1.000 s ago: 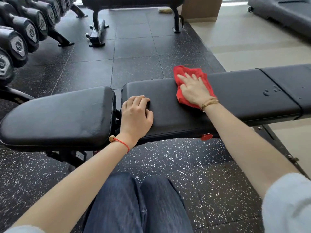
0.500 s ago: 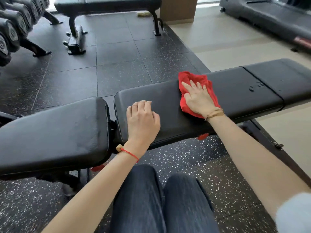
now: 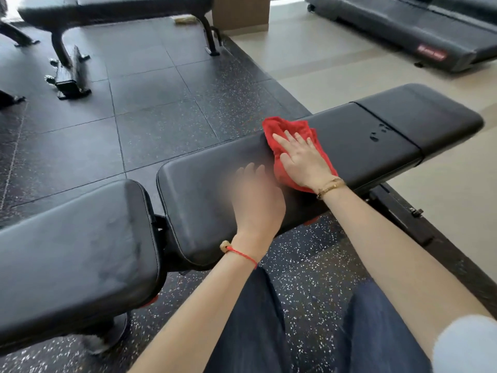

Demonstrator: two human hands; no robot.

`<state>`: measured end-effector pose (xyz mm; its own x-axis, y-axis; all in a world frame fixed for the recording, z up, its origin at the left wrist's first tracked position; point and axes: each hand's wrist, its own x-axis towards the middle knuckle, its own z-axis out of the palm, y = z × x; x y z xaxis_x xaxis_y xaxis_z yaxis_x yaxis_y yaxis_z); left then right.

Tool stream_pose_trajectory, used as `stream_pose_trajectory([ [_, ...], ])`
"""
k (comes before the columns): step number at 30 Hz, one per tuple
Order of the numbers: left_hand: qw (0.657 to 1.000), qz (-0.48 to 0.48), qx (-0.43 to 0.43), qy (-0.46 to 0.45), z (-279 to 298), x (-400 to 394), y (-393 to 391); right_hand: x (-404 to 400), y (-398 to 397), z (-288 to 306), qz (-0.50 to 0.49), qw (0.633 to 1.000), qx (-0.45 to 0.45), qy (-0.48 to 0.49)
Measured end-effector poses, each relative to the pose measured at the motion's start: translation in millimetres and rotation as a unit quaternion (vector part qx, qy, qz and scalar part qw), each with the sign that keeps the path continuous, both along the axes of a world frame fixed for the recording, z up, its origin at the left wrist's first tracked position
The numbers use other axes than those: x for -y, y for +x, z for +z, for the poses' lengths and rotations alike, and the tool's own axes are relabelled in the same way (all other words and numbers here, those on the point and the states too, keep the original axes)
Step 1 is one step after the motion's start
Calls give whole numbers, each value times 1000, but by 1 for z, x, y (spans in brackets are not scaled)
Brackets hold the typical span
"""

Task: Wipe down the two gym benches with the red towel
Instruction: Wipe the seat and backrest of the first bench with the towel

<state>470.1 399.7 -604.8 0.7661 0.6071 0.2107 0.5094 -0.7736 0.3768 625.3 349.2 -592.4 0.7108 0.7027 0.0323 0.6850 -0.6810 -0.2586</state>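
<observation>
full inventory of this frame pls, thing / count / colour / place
near bench: 1, black padded, across the middle, seat pad at left
red towel: 1, red, on the near bench's long pad, under the right hand
water drops: a few, clear, on the near bench right of the towel
far bench: 1, black, top left on the rubber floor
rubber floor: 1, dark speckled tiles, left and under the near bench
light floor: 1, beige, right
treadmill: 1, black, top right
left hand: 1, blurred, on or just over the long pad, red string at wrist
right hand: 1, flat on the towel, gold bracelet
legs: 2, dark jeans, bottom centre
</observation>
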Motion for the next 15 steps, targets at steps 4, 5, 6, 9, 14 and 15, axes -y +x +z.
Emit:
stream_pose_trajectory([
  [4,1000,6,-6,4,-4,4,7,8,-3,-3,30,1000,0,5],
  [5,1000,12,-8,5,-5,6,8,17,-5,-5,45,999,3,14],
  [6,1000,21,-7,5,-7,8,9,28,-8,-6,60,998,7,27],
  [9,999,49,-4,-5,-10,16,16,64,-7,-11,82,995,10,47],
  [14,995,97,-3,20,-13,28,27,50,55,-6,30,1000,-2,2],
  [15,994,104,-3,35,-14,29,28,41,66,-4,24,1000,-1,-6],
])
